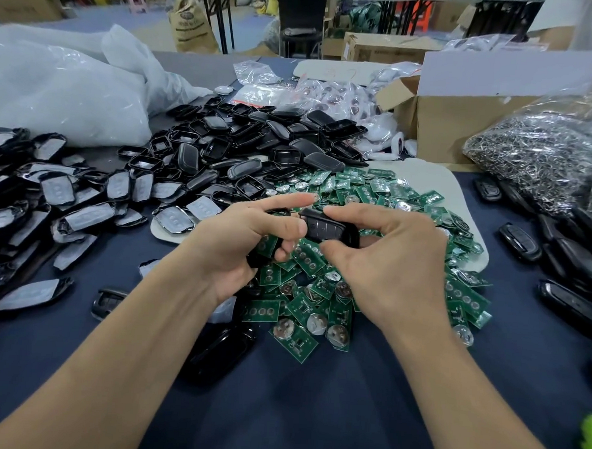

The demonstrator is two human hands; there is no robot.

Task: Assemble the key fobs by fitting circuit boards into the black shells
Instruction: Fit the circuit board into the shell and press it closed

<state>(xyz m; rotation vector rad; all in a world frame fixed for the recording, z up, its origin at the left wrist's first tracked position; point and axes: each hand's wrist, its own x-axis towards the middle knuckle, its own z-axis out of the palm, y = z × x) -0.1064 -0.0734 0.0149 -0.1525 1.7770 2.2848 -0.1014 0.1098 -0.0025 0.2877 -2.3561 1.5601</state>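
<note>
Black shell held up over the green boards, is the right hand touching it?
Touching. The head view shows the right hand pinching the black shell, forefinger on its top edge, thumb underneath.

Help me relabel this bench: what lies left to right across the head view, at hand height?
From the left: wrapped shells → left hand, gripping a black shell → fob → right hand pinching it → loose fobs.

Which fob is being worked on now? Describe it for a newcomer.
Find the heap of green circuit boards in the middle of the blue table. Over its left side the left hand and right hand meet, holding one black fob between them. Its buttons face up and it is held above the boards, while loose shells lie in piles.
</note>
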